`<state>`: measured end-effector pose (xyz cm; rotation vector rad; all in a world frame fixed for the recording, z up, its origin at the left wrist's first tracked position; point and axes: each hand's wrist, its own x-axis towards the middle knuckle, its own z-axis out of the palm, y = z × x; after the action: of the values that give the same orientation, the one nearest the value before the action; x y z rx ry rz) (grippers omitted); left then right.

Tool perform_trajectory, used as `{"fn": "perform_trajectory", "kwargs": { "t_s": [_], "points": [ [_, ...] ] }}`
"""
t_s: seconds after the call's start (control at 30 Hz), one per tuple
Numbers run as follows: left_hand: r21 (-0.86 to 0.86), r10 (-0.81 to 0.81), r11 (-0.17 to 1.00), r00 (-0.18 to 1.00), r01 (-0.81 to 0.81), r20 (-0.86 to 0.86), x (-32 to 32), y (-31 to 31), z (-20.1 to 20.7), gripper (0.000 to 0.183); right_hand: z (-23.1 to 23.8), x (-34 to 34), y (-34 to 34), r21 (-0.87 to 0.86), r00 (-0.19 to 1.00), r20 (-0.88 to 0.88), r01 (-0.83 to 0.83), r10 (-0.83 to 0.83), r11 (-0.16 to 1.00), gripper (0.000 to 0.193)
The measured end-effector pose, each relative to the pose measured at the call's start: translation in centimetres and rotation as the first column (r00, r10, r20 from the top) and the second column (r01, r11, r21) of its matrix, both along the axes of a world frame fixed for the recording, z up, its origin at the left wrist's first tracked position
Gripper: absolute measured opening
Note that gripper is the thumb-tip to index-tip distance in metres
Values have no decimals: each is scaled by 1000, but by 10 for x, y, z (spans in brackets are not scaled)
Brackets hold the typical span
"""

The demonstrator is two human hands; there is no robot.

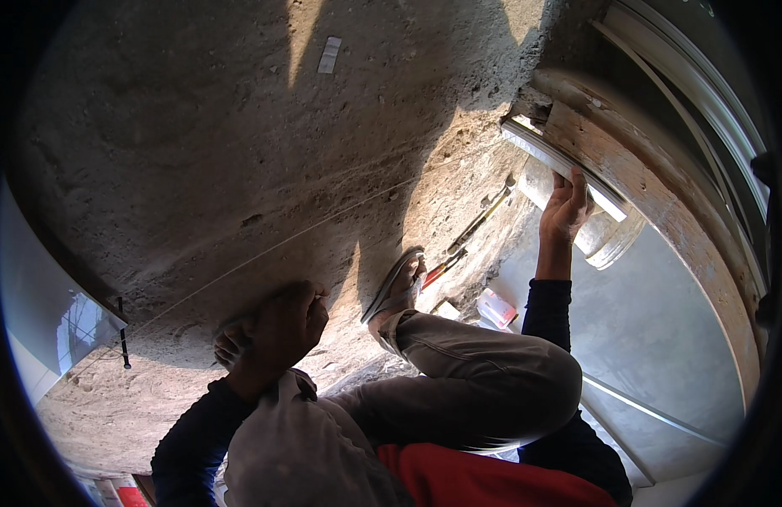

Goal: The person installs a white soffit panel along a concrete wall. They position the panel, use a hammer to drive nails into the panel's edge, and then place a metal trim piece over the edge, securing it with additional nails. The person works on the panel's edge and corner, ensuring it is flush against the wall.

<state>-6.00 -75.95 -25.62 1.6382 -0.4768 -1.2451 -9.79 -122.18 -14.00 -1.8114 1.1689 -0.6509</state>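
My right hand [567,205] reaches up at the right, its fingers and thumb closed on a long white ridged strip [545,152] that slants along a wooden board [606,139]. A thin string [323,221] stretches across the rough ground, from a dark nail [123,338] at the left toward the strip's far end. My left hand [296,325] is in shadow by my bent knee, above the string's near side. Its fingers are curled closed, and whether anything is inside them is hidden.
By my sandalled foot [397,286] lie a long-handled tool [478,221] and a red-handled tool [442,269]. A white and pink packet [496,308] sits nearby. Behind my right hand stands a whitish round container [615,245]. A glossy panel [57,296] borders the left.
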Motion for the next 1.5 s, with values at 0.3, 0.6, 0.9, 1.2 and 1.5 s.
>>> {"fn": "perform_trajectory", "kwargs": {
  "t_s": [0.3,0.6,0.9,1.2,1.5],
  "points": [
    [-12,22,1000,996,-23,-89,-4,1,-4,14,-1,-5,-6,13,1000,-10,17,-16,1000,40],
    [-36,55,998,997,-57,-54,-4,0,-4,13,-2,-1,-2,-13,1000,2,-2,2,1000,40],
    [-31,54,998,998,-55,-20,-4,-1,-3,13,-3,-3,-5,24,999,40,12,-13,1000,44],
    [-19,98,995,995,-98,22,-4,-2,2,13,-9,-1,-3,-8,988,153,25,-23,1000,27],
    [-16,125,992,989,-124,78,-13,-3,6,14,-12,-11,-15,-54,991,136,7,0,999,30]
  ]
}}
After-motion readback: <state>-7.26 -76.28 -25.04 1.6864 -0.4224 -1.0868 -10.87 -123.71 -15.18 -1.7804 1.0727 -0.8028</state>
